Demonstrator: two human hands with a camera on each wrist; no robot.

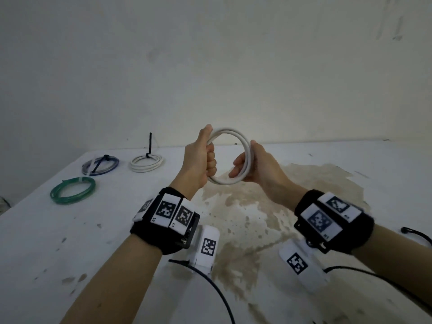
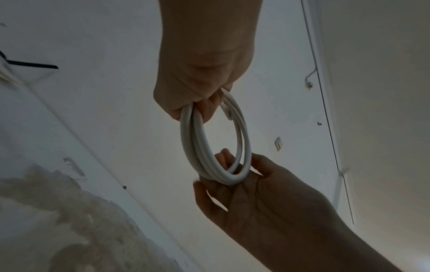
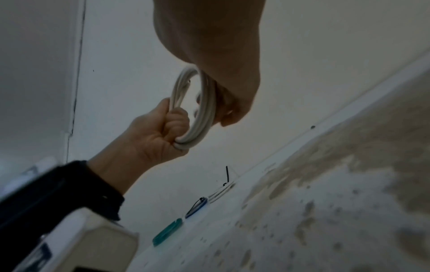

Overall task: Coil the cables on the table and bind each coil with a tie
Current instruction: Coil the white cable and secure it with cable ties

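Bare white wall behind, and a white table (image 1: 70,242) with a big brownish stain spreading across the middle. Over on the far left there are three coils lying flat: a white coil (image 1: 146,163) with a black tie sticking straight up, a blue coil (image 1: 101,165) also with a black tie across it, and a green coil (image 1: 73,190) nearest; I can't really tell what its binding is.

The one being worked on is the white cable coil (image 1: 230,157), held up in the air above the stain, a few loops stacked together. The left hand (image 1: 201,157) has its fingers curled tight around the left side of the ring. The right hand (image 1: 254,163) has the right side of the ring lying in its palm, thumb over the top, fingers only loosely bent.

No tie on this one yet, so I'd say the next bit is binding it. Tip: keep that left fist clamped so the loops don't spring apart, square the strands up with the right hand first, then free the right hand to fetch a tie. Can't see a loose tie anywhere for sure, maybe something dark at the near right edge.
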